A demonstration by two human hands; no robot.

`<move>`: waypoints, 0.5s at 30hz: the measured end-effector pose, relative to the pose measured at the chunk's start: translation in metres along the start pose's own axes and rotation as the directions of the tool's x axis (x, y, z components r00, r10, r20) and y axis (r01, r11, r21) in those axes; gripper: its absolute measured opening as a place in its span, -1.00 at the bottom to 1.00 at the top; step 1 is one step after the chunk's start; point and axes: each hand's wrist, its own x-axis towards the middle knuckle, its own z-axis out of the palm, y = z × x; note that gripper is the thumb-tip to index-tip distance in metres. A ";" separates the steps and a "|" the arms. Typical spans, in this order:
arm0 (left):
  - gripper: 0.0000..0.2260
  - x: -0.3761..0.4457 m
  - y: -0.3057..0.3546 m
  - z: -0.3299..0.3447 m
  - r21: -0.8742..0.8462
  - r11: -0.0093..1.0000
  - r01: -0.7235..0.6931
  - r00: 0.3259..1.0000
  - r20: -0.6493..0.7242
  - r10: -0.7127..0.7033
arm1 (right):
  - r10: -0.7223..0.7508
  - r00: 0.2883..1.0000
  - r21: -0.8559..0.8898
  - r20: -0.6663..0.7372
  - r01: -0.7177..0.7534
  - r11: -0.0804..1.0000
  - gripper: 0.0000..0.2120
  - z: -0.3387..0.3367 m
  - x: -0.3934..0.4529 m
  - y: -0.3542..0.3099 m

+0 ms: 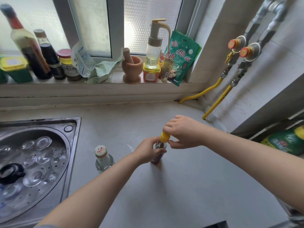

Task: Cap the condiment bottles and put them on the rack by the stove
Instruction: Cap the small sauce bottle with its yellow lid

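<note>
Left hand [148, 149] fingers wrap the dark bottle [158, 155] standing on the tabletop [189, 178]; right hand [184, 131] fingers pinch the yellow cap [165, 137] atop it. A crooked cap could cross-thread, leaking later.

Soft daylight through the frosted window [92, 25], faint shadows, wide-angle bending and blur toward the edges.

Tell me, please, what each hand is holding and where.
Left hand grips the dark bottle around its upper body; right hand pinches the yellow cap on its neck.
</note>
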 end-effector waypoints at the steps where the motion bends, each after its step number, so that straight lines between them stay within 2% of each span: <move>1: -0.69 -0.001 0.000 0.000 -0.002 1.000 -0.002 1.000 -0.002 0.002 | 0.007 1.000 0.004 0.014 -0.007 1.000 -0.72 0.000 0.001 -0.001; 9: -0.77 -0.005 0.004 0.001 -0.038 0.999 0.009 1.000 -0.024 -0.009 | 0.132 0.991 0.136 -0.012 -0.130 0.982 -0.71 0.010 0.007 -0.006; 12: -0.87 -0.008 0.007 0.004 -0.038 0.999 0.008 0.997 -0.073 -0.011 | 0.260 0.962 0.186 -0.082 -0.242 0.952 -0.69 0.017 0.008 -0.014; 15: -0.90 -0.012 0.009 0.008 -0.031 0.999 0.029 0.987 -0.156 -0.034 | 0.424 0.898 0.250 -0.118 -0.386 0.888 -0.65 0.022 0.012 -0.025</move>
